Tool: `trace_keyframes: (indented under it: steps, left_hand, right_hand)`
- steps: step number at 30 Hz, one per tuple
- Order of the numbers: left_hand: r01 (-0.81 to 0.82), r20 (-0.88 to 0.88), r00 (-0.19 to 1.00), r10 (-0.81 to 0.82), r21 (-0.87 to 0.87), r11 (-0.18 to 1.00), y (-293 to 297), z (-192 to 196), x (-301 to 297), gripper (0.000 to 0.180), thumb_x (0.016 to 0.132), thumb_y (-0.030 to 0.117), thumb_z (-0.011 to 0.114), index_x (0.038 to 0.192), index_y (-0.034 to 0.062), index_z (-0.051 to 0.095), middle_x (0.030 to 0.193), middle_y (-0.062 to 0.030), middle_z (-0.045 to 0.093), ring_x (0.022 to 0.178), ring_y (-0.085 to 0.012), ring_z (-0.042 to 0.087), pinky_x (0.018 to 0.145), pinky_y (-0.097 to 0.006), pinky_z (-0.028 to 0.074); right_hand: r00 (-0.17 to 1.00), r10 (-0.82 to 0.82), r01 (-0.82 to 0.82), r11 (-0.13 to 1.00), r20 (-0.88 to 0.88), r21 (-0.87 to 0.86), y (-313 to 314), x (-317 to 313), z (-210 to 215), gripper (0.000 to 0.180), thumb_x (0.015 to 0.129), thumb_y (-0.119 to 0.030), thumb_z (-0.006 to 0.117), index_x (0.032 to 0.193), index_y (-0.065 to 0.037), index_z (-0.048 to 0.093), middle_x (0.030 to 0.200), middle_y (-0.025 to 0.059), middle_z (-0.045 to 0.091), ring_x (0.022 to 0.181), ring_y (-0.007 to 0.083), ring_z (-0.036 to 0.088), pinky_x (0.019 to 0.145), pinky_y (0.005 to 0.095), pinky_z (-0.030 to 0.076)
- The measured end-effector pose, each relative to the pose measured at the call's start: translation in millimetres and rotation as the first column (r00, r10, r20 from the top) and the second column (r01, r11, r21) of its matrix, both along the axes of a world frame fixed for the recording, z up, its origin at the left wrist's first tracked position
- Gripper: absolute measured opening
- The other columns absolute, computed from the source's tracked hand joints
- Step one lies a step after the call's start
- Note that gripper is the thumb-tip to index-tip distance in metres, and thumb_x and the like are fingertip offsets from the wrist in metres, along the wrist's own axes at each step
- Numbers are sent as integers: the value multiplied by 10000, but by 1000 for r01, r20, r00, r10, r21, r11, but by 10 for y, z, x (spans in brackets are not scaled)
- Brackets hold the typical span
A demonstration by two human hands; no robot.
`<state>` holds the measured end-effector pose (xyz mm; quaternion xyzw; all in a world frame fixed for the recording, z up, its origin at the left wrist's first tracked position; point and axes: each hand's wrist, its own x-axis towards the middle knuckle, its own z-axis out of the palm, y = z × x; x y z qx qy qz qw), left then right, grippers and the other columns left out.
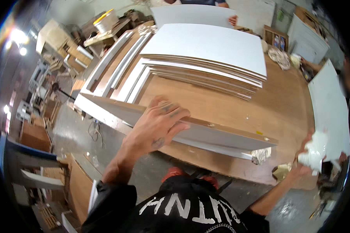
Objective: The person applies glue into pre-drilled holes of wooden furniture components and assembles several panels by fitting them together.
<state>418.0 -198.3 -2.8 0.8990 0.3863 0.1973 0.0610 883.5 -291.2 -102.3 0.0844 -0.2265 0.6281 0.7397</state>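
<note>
A long white board (221,136) stands on its edge along the near side of the table, its raw brown edge facing up. My left hand (155,126) is at that top edge, thumb on the near side and fingers bent over it; its fingertips are a little blurred. Off to the right, past the board's end, my right hand (301,165) is wrapped around a white plastic bottle (315,149), which is tilted. A stack of white-faced panels (210,46) lies on the table beyond my left hand, with white strips (122,64) to its left.
The brown tabletop (286,97) carries a crumpled rag (279,58) at the far right and crumpled paper (261,155) at the board's right end. Across the table, another person's hand (232,20) holds a white panel (194,14). A large white panel (330,108) leans at the right.
</note>
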Motion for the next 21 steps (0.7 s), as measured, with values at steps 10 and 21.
trace_keyframes:
  steps: [10, 21]
  left_hand:
    - [6, -281, 959, -42, -128, 992, 612, 322, -2155, 187, 848, 242, 604, 884, 59, 602, 815, -85, 618, 917, -245, 578, 1049, -461, 217]
    - [8, -7, 1000, -9, -84, 996, 1116, 45, -4050, 231, 621, 222, 796, 792, 109, 689, 763, -27, 665, 834, -162, 614, 1065, -494, 253]
  right_hand:
    - [835, -464, 473, 880, 298, 45, -104, -2067, 1344, 799, 847, -239, 558, 1471, -140, 69, 1522, 154, 34, 1335, 357, 264, 995, 582, 319]
    - [933, -215, 235, 971, 288, -38, 875, -4932, 1339, 880, 731, -351, 668, 1414, -107, 169, 1352, 200, 290, 971, 292, 449, 620, 417, 454]
